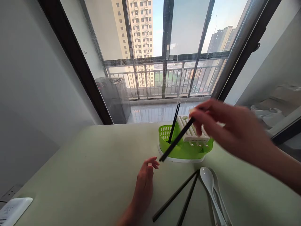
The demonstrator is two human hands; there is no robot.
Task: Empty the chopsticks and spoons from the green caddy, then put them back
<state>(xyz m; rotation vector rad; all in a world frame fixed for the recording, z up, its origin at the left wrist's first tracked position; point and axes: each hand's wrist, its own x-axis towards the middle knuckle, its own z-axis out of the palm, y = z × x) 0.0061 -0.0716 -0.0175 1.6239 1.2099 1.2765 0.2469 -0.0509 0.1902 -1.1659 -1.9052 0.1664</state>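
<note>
Overall, the pale bench (101, 163) carries a green basket (188, 152), with the right hand (227, 125) clamped on chopsticks before its right side and the left hand (144, 180) free, loosely curled, lower down. White spoons (207, 177) lie beside two loose chopsticks (175, 195); the held chopsticks (177, 139) slant across the basket, where leaning chopsticks (174, 124) stand.

the basket (185, 153) stands near the far edge of the table (105, 163), a rack (192, 137) over its right part and leaning chopsticks (174, 124) in its left. before the basket, two loose chopsticks (176, 195) lie with far ends together, overlapping spoons (207, 177) just to their right. held chopsticks (176, 141) slant down from the right hand (225, 125) in front of the basket, lower ends near the left hand (145, 179). windows (188, 31) are behind the table.
</note>
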